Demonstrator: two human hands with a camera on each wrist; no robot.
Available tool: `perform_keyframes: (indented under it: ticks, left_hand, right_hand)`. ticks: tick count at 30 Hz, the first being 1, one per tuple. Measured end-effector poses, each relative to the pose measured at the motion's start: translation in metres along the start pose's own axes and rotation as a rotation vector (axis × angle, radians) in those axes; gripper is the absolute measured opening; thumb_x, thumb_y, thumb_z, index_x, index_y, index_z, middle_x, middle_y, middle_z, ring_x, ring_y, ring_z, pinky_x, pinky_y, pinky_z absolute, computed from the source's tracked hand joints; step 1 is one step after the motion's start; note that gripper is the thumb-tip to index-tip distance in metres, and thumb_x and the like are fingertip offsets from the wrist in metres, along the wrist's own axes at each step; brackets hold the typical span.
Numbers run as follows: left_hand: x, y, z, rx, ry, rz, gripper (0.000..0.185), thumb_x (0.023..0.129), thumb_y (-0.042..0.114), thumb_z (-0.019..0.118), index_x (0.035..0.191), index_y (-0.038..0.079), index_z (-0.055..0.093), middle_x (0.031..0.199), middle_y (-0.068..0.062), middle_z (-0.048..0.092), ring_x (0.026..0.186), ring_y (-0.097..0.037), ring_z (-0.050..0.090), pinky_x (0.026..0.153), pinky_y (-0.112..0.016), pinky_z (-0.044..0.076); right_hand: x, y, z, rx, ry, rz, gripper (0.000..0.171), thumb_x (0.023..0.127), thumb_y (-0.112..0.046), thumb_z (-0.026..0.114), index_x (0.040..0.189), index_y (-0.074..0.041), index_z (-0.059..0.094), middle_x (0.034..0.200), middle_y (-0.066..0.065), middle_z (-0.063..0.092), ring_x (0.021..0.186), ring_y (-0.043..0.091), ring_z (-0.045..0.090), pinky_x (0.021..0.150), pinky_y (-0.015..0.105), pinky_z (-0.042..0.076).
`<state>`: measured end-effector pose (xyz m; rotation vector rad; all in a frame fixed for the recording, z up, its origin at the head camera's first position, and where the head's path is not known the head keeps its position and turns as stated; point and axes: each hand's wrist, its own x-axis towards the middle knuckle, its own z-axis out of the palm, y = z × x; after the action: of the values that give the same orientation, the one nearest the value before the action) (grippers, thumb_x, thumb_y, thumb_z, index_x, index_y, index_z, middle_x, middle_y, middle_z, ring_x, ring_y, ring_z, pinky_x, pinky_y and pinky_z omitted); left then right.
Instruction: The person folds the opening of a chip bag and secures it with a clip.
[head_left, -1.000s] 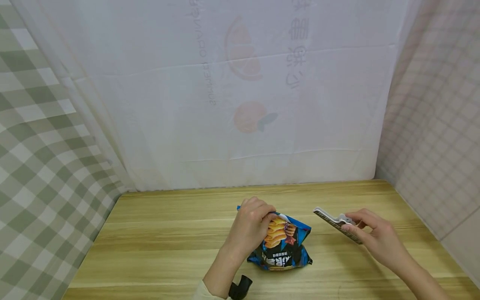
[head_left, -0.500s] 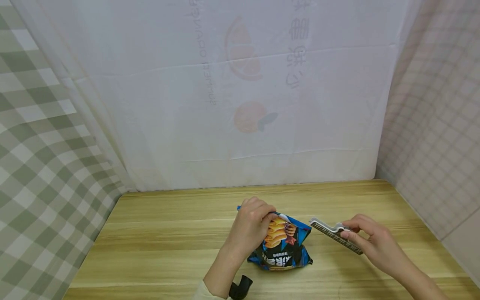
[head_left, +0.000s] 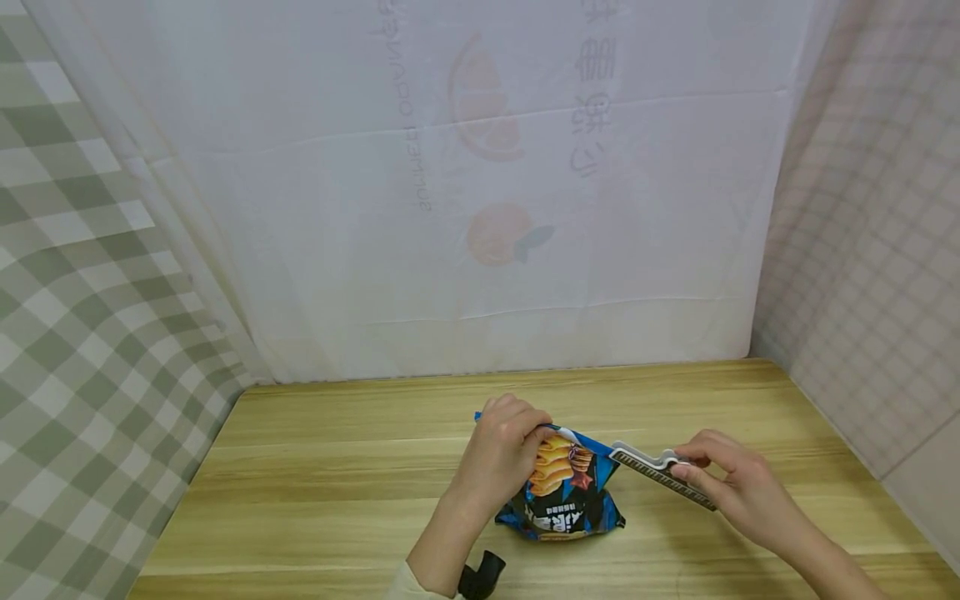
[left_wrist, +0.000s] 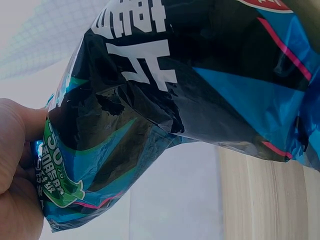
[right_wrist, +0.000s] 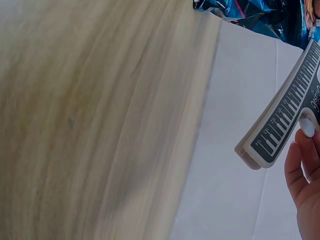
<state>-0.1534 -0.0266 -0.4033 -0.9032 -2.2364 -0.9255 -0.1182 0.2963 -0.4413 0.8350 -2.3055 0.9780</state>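
My left hand (head_left: pixel 504 450) pinches the top edge of a blue and black snack bag (head_left: pixel 558 492), whose printed front faces me. In the left wrist view the bag (left_wrist: pixel 165 90) fills most of the picture, with fingers (left_wrist: pixel 17 150) gripping its edge at the left. To the right, my right hand (head_left: pixel 738 479) holds a long clip (head_left: pixel 660 475) with a piano-key print between thumb and fingers. The clip's far end meets the bag's right top corner. Close up in the right wrist view, the clip (right_wrist: pixel 285 117) slants up towards the bag.
A black curved object (head_left: pixel 483 575) lies by my left wrist at the front of the wooden table (head_left: pixel 337 492). White cloth (head_left: pixel 360 250) hangs behind the table, with checked cloth (head_left: pixel 90 292) on the left and a grid-patterned cloth (head_left: pixel 870 250) on the right.
My right hand has brought the clip left and slightly down until its far end overlaps the bag's top corner. The left hand and the bag have stayed in place.
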Motion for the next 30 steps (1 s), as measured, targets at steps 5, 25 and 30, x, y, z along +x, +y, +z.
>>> perform_keyframes:
  ticks: [5, 25, 30]
  left_hand:
    - [0.000, 0.000, 0.000, 0.005, 0.000, 0.005, 0.009, 0.084, 0.003, 0.087, 0.087, 0.007, 0.080, 0.082, 0.002, 0.074, 0.080, -0.014, 0.064, 0.080, -0.031, 0.050]
    - [0.000, 0.000, 0.000, 0.005, -0.005, 0.005, 0.009, 0.084, 0.004, 0.087, 0.088, 0.007, 0.080, 0.082, 0.002, 0.073, 0.079, -0.014, 0.063, 0.079, -0.031, 0.050]
    - [-0.001, -0.001, 0.000, 0.006, -0.005, 0.006, 0.009, 0.084, 0.003, 0.087, 0.088, 0.007, 0.080, 0.082, 0.002, 0.073, 0.079, -0.014, 0.063, 0.078, -0.030, 0.049]
  right_hand:
    - [0.001, -0.002, 0.002, 0.006, -0.005, 0.009, 0.015, 0.089, -0.014, 0.081, 0.104, -0.014, 0.078, 0.091, -0.007, 0.068, 0.078, 0.001, 0.054, 0.056, 0.015, 0.043]
    - [0.013, -0.013, 0.013, -0.037, 0.004, 0.062, 0.040, 0.073, 0.010, 0.085, 0.102, -0.017, 0.078, 0.090, -0.014, 0.064, 0.074, 0.002, 0.053, 0.057, 0.016, 0.039]
    - [0.015, -0.014, 0.015, -0.044, 0.008, 0.061, 0.040, 0.073, 0.010, 0.086, 0.103, -0.016, 0.079, 0.091, -0.013, 0.065, 0.075, 0.002, 0.054, 0.058, 0.015, 0.040]
